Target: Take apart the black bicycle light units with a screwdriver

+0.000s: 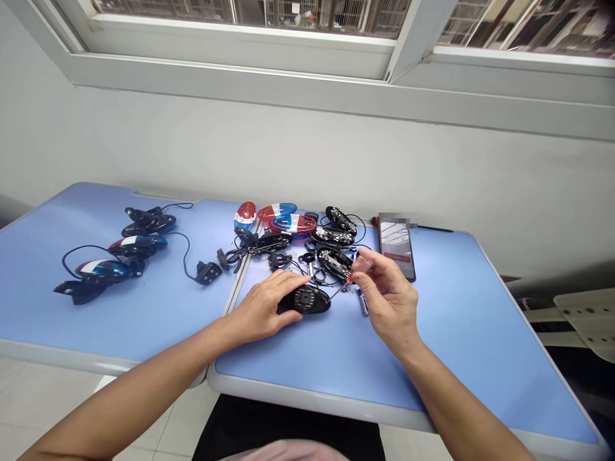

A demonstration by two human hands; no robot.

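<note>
blue surface (pixel 435 339), near edge, centre: black oval casing (pixel 307 299) under left hand (pixel 262 308), fingers closed over its top. right hand (pixel 390 293), fingers pinched together on small screwdriver (pixel 359 267), tip near casing. just beside: battery (pixel 362 302), loose wires (pixel 319 278), phone (pixel 396 248). risks: casing sliding under pressure; tip slipping and catching wires or knocking small parts off the surface.

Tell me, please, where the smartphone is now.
In the head view, the smartphone lies on the blue table, beyond the right hand and just right of the black devices.
</note>
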